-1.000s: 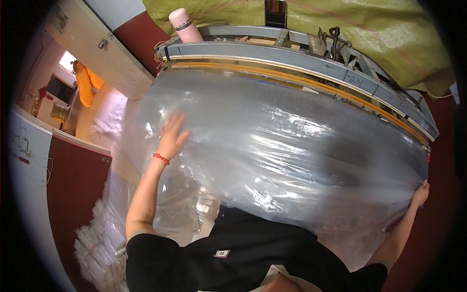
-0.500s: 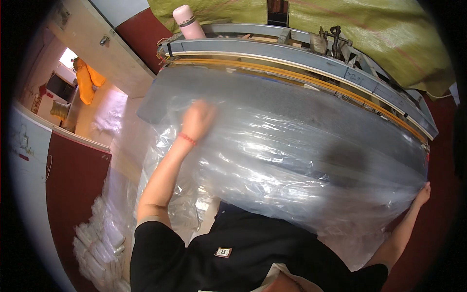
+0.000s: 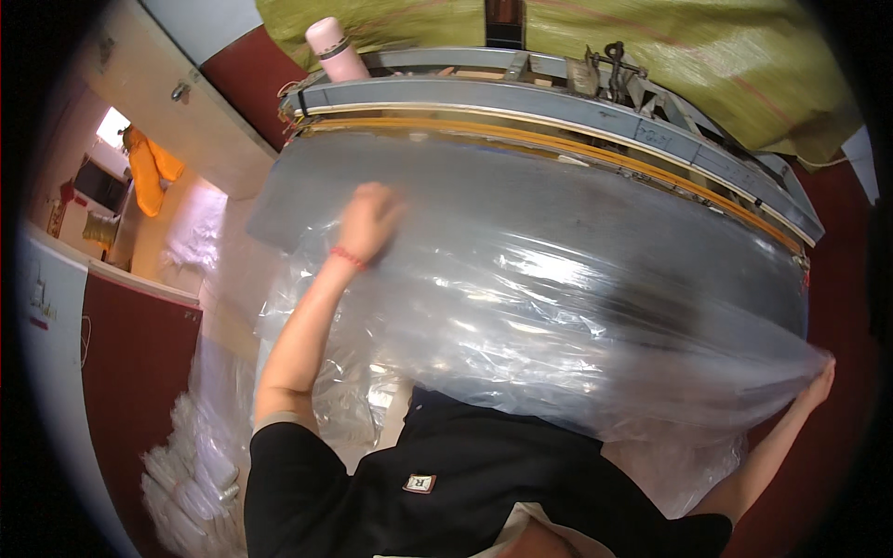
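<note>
A wide sheet of clear, glossy plastic film lies over a grey flat work surface and drapes down its near side toward my body. My right hand pinches the film's edge at the far right, drawing it out into a taut point. On the left, my left hand, with a red bracelet at the wrist, is over the film near its far edge. Motion smears its fingers, so their closing and any hold on the film cannot be made out.
Behind the surface runs a grey metal frame with orange strips and a metal clamp. A pink bottle stands at its left end. Bunched clear plastic lies on the floor at lower left, near an open door.
My right hand has pulled the film edge slightly outward to the right, past the surface's end. My left hand has shifted little over the film. The whole view has moved slightly.
</note>
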A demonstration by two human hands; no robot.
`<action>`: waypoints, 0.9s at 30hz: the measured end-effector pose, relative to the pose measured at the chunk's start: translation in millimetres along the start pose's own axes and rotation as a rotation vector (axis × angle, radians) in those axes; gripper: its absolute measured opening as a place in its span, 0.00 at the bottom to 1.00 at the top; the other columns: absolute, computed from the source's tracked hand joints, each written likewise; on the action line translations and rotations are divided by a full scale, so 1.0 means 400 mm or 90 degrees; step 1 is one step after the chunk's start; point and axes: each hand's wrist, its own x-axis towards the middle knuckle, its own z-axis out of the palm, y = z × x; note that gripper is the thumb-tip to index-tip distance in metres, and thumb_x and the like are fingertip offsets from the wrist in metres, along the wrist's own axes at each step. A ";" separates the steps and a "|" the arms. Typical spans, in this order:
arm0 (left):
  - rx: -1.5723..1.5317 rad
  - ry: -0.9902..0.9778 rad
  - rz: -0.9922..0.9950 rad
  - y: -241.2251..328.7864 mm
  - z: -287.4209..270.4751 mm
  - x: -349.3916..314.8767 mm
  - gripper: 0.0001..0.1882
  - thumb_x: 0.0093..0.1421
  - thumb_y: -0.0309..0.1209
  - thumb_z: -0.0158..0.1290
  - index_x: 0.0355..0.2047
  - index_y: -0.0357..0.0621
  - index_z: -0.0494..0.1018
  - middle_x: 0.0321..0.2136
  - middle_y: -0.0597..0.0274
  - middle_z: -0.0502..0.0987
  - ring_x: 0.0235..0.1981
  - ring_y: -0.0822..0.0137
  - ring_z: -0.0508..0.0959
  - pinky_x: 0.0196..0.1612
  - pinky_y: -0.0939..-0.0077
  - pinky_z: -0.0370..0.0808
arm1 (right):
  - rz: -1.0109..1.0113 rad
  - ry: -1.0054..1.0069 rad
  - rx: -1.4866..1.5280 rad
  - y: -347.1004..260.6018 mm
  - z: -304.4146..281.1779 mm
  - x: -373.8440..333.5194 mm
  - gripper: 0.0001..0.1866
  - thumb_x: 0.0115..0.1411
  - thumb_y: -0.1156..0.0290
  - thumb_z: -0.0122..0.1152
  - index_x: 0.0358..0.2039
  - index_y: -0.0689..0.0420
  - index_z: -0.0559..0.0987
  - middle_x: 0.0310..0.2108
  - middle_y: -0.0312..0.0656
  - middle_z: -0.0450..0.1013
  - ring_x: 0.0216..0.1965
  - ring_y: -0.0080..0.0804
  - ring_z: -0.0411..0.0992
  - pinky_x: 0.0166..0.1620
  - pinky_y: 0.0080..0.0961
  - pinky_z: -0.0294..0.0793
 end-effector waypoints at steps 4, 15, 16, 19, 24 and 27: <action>-0.176 0.175 -0.189 0.005 -0.007 0.078 0.08 0.55 0.30 0.43 0.29 0.38 0.66 0.25 0.54 0.69 0.29 0.63 0.69 0.34 0.71 0.66 | -0.010 -0.152 -0.039 0.074 0.056 0.106 0.14 0.55 0.62 0.45 0.32 0.59 0.75 0.31 0.36 0.71 0.35 0.28 0.68 0.39 0.23 0.66; -0.489 0.416 -0.250 -0.416 0.136 0.253 0.08 0.55 0.28 0.47 0.19 0.45 0.63 0.15 0.75 0.61 0.16 0.82 0.58 0.19 0.88 0.54 | -0.189 -0.038 -0.127 0.199 0.694 -0.031 0.10 0.52 0.65 0.56 0.23 0.60 0.73 0.20 0.34 0.69 0.25 0.22 0.66 0.31 0.20 0.65; -0.496 0.411 -0.245 -0.415 0.143 0.270 0.08 0.55 0.28 0.47 0.19 0.45 0.63 0.15 0.75 0.61 0.16 0.82 0.58 0.19 0.88 0.54 | -0.150 -0.046 -0.094 0.182 0.696 -0.025 0.11 0.52 0.66 0.57 0.22 0.60 0.72 0.21 0.33 0.68 0.24 0.21 0.65 0.29 0.18 0.65; -0.563 0.376 -0.228 -0.406 0.164 0.304 0.09 0.54 0.27 0.49 0.19 0.46 0.63 0.15 0.75 0.62 0.16 0.82 0.58 0.19 0.89 0.54 | -0.141 -0.012 -0.048 0.202 0.683 0.008 0.11 0.51 0.66 0.58 0.22 0.60 0.71 0.21 0.35 0.68 0.20 0.21 0.65 0.26 0.17 0.64; -0.446 0.422 -0.294 -0.424 0.145 0.280 0.08 0.53 0.28 0.50 0.21 0.44 0.63 0.15 0.70 0.65 0.16 0.80 0.62 0.18 0.87 0.58 | -0.143 0.102 -0.131 0.170 0.705 -0.020 0.09 0.49 0.68 0.57 0.24 0.60 0.70 0.20 0.37 0.67 0.18 0.22 0.64 0.25 0.17 0.65; -0.459 0.446 -0.367 -0.351 0.138 0.278 0.06 0.53 0.28 0.49 0.22 0.43 0.64 0.15 0.67 0.67 0.15 0.77 0.65 0.16 0.85 0.61 | -0.012 0.074 -0.038 0.138 0.682 -0.028 0.08 0.50 0.71 0.52 0.28 0.62 0.70 0.24 0.41 0.69 0.24 0.27 0.68 0.30 0.22 0.68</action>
